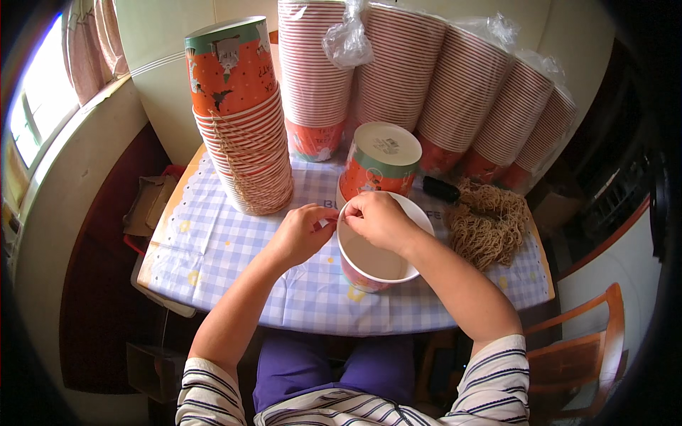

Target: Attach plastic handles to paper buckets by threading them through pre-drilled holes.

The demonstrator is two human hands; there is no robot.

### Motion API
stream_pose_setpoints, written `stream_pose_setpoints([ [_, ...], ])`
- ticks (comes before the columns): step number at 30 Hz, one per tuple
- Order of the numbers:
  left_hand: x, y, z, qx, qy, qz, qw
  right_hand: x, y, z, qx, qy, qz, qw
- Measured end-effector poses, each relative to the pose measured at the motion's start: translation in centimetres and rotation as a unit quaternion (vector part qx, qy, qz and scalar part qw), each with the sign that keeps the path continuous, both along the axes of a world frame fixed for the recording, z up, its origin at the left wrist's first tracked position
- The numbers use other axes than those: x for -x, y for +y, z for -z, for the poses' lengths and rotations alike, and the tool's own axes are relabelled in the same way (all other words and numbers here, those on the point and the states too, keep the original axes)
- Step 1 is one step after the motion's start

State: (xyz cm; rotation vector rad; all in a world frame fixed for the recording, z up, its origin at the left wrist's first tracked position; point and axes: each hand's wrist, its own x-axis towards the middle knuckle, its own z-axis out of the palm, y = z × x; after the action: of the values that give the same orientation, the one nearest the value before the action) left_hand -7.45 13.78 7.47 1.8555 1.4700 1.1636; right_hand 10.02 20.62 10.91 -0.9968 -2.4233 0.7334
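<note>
An upright paper bucket (383,264) with a white inside stands before me near the table's front edge. My left hand (304,233) is closed in a pinch just outside its left rim. My right hand (380,216) reaches over the opening, fingers pinched together at the same part of the rim. Whatever lies between the fingertips is too small or hidden to make out. Right behind stands an upside-down orange bucket (383,167) with a green band. Beside the bucket, to the right, lies a heap of tan cords (490,224).
At the back left rises a tall stack of upturned buckets (241,135) with cords hanging down its side. Several plastic-wrapped bucket stacks (398,64) line the table's far side. A black object (440,189) lies by the cords. A wooden chair (586,355) stands at right.
</note>
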Motion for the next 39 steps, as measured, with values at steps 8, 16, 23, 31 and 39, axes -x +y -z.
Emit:
stream_pose_setpoints([
  [8,-0.1,0.2,-0.3,-0.036,0.042,0.01,0.998,0.2,-0.3,-0.3,0.019,0.001,0.005,1.0],
  [16,1.0,-2.7,-0.1,0.134,-0.026,0.021,0.99,-1.0,-4.2,-2.5,0.094,-0.114,-0.032,0.989],
  [23,1.6,-8.6,2.4,0.225,-0.262,0.191,0.919,-4.0,-8.4,-4.0,0.015,-0.145,-0.13,0.981],
  [31,-2.6,-13.1,4.9,0.222,-0.471,0.228,0.823,-5.8,-10.8,-3.0,-0.247,-0.07,-0.016,0.966],
  [39,-4.1,-13.0,1.5,-0.085,-0.219,0.121,0.965,-6.9,-12.7,-1.0,-0.281,0.123,-0.014,0.952],
])
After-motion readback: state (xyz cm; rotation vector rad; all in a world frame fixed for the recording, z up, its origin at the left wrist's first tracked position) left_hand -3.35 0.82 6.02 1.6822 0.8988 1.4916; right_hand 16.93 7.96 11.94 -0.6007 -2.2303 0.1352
